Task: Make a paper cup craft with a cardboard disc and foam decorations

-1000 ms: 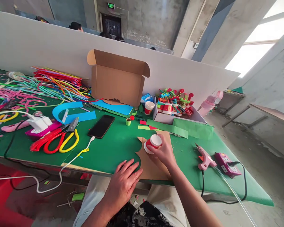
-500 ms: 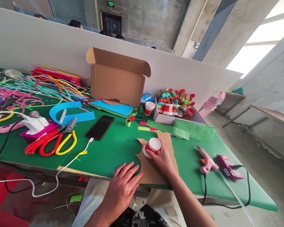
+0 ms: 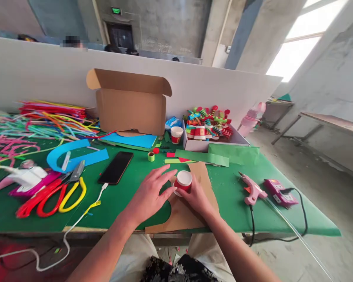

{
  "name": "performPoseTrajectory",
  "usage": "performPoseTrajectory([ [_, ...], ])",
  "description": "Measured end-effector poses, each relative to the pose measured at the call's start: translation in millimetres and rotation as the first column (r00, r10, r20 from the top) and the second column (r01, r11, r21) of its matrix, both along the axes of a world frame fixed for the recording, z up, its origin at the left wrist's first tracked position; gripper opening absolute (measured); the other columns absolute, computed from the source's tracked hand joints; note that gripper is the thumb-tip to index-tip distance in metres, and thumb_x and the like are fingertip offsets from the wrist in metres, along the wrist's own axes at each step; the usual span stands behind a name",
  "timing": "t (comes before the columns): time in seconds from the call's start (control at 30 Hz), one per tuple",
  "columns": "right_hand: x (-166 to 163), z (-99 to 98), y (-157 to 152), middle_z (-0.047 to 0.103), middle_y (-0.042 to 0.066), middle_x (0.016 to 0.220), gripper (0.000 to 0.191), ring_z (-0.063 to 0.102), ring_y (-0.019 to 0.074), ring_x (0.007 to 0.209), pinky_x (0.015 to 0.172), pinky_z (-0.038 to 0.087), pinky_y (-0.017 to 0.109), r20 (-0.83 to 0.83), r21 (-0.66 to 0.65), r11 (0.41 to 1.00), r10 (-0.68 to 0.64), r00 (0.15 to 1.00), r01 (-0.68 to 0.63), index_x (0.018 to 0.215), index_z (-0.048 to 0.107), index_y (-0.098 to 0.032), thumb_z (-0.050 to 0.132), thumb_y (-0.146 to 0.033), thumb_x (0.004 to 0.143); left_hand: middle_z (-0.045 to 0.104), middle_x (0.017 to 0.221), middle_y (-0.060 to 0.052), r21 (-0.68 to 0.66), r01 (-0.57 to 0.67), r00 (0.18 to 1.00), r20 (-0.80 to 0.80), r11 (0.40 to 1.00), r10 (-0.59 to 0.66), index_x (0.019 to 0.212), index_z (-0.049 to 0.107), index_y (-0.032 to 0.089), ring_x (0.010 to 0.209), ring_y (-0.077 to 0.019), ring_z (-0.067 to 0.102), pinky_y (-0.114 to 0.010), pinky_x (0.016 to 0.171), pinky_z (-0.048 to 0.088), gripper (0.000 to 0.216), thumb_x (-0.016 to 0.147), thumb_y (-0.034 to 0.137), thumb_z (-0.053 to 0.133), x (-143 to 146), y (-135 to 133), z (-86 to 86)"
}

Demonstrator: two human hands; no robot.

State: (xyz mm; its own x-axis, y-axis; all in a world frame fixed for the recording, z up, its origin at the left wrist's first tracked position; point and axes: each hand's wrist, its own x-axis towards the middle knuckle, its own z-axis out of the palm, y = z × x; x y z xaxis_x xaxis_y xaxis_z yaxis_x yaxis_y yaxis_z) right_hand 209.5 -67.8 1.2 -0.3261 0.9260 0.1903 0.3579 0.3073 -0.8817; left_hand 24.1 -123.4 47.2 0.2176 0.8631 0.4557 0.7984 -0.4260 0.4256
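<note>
So the cup [image 3: 184,181] is a small paper one, red sides with a white round end facing up, and it's on a piece of cardboard [image 3: 191,217] close to the front edge of the tabletop [image 3: 235,219], around the middle. The right hand [image 3: 197,196] has it, thumb across the front and fingers wrapped round the right side. The left hand [image 3: 153,190] is wide, fingers spread, with the thumb tip right by the cup; can't tell if it's actually touching.

The cardboard is flat, brown and matte, with a curvy cut-out along its left side. The tabletop itself is smooth and green, kinda shiny toward the right edge. Over there's a pink plastic glue gun [image 3: 255,191] with a long clear stick poking out the back, beside a boxy purple plug block [image 3: 281,194].

Toward the back edge there's a white tray [image 3: 195,147] crammed with springy, pleated paper toys [image 3: 207,127], plus another paper cup [image 3: 177,136] just left of it. Thin colorful sticks [image 3: 53,109] are heaped at the back left corner, and a flat, glossy black phone [image 3: 116,167] lies left of the left hand.
</note>
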Motion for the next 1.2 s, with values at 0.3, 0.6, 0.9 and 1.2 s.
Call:
performPoseTrajectory([
  [0.3, -2, -18.7, 0, 0.062, 0.002, 0.094, 0.026, 0.06, 0.0189, 0.083, 0.07, 0.049, 0.029, -0.025, 0.092, 0.996, 0.001, 1.0, 0.001, 0.097, 0.051, -0.022, 0.066, -0.022, 0.077, 0.055, 0.142, -0.008, -0.163, 0.197, 0.949, -0.214, 0.967, -0.23, 0.137, 0.054, 0.024, 0.126, -0.0251, 0.057, -0.039, 0.1, 0.052, 0.044, 0.095, 0.026, 0.042, 34, 45, -15.8],
  [0.6, 0, -16.4, -5, 0.061, 0.002, 0.091, 0.028, 0.06, 0.0195, 0.082, 0.07, 0.048, 0.031, -0.028, 0.072, 0.997, -0.013, 1.0, 0.015, 0.099, 0.052, -0.022, 0.068, -0.022, 0.076, 0.059, 0.138, -0.006, -0.131, 0.151, 0.956, -0.232, 0.98, -0.178, 0.132, 0.059, 0.024, 0.12, -0.0222, 0.061, -0.034, 0.096, 0.054, 0.041, 0.093, 0.025, 0.044, 39, 41, -12.3],
  [0.9, -3, -22.4, -6, 0.065, 0.004, 0.102, 0.043, 0.062, 0.0228, 0.094, 0.076, 0.05, 0.033, -0.023, 0.07, 0.996, -0.054, 0.998, 0.055, 0.104, 0.056, -0.023, 0.079, -0.022, 0.068, 0.066, 0.129, -0.004, -0.278, 0.246, 0.966, -0.01, 0.928, -0.259, 0.124, 0.063, 0.025, 0.117, -0.0239, 0.063, -0.037, 0.1, 0.053, 0.046, 0.079, 0.034, 0.067, 25, 60, -6.5],
  [1.2, 46, 19.5, 22, 0.068, 0.006, 0.111, 0.036, 0.064, 0.0234, 0.102, 0.082, 0.05, 0.031, 0.239, -0.041, 0.986, 0.168, 0.956, -0.163, 0.113, 0.062, -0.021, 0.071, -0.037, 0.082, 0.068, 0.122, -0.004, -0.261, 0.331, 0.943, 0.134, 0.907, -0.305, 0.123, 0.063, 0.028, 0.113, -0.0241, 0.064, -0.039, 0.096, 0.054, 0.044, 0.081, 0.04, 0.066, 18, 64, -22.0],
])
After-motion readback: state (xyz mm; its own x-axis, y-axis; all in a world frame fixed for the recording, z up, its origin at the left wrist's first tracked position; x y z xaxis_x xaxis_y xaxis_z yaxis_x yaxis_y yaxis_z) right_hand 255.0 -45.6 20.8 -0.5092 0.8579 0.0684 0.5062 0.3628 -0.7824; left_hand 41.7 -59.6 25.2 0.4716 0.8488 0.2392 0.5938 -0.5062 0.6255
